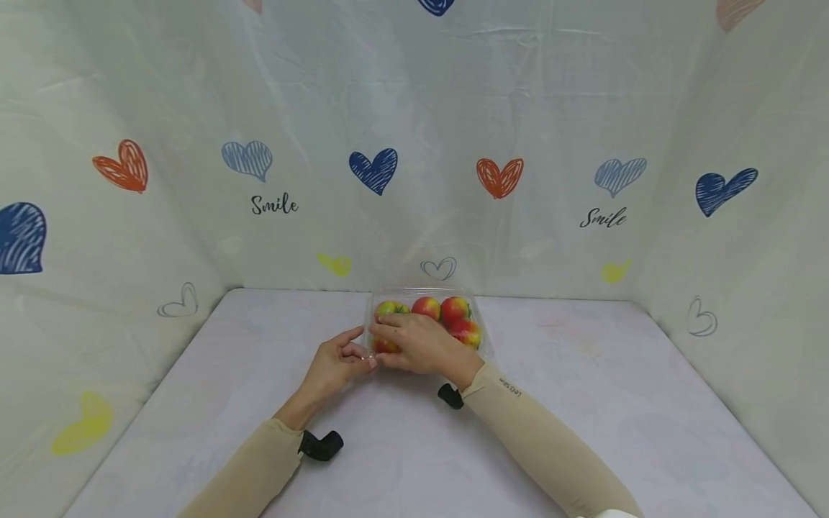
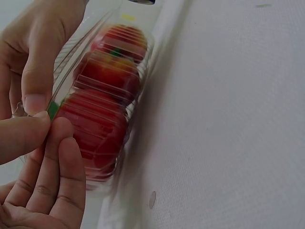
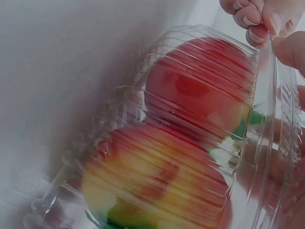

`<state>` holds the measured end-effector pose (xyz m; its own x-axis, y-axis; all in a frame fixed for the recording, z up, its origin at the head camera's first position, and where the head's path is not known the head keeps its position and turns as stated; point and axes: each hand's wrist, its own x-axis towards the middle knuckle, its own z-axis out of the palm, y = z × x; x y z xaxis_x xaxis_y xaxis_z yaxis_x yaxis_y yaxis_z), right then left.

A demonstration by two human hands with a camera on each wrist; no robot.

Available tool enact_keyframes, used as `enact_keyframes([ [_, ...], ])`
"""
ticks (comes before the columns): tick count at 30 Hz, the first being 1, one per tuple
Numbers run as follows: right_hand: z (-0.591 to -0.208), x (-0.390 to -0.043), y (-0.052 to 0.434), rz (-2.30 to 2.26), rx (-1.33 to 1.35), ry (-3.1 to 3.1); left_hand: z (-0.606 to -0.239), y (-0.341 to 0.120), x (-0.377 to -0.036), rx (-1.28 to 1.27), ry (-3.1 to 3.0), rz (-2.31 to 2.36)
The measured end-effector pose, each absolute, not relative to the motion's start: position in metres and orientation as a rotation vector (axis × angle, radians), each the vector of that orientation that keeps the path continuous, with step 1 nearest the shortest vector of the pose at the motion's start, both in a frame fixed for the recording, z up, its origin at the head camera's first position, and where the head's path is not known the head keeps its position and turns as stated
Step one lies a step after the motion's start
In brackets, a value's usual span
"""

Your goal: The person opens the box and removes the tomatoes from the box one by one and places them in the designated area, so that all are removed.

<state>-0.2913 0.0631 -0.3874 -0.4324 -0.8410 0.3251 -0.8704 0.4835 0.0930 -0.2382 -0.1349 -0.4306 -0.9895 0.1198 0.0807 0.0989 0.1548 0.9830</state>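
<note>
White walls with drawn hearts around a pale surface (image 1: 583, 403), left hand (image 1: 333, 365) fingers (image 2: 28, 131) pinching the near left corner of a clear plastic box (image 1: 482, 332), right hand (image 1: 421, 344) lying flat on its lid, red and yellow apples (image 1: 455, 309) inside, box near the far edge, in the middle.

A clear plastic box (image 3: 157, 133) holds red and yellow apples (image 3: 200, 90) — one behind the other — and fingertips (image 3: 259, 21) pinch the box's thin edge at the top right.
</note>
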Motion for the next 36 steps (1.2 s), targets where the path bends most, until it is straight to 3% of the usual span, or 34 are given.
enact_keyframes([
  [10, -0.387, -0.291, 0.063, 0.122, 1.441, -2.380, -0.411, -0.131, -0.227, 0.207, 2.356, 1.995],
  [17, -0.388, -0.294, 0.064, 0.146, 1.454, -2.336, -0.430, -0.134, -0.238, 0.197, 2.372, 2.006],
  [36, -0.391, -0.291, 0.066, 0.168, 1.413, -2.337, -0.431, -0.134, -0.239, 0.179, 2.313, 2.021],
])
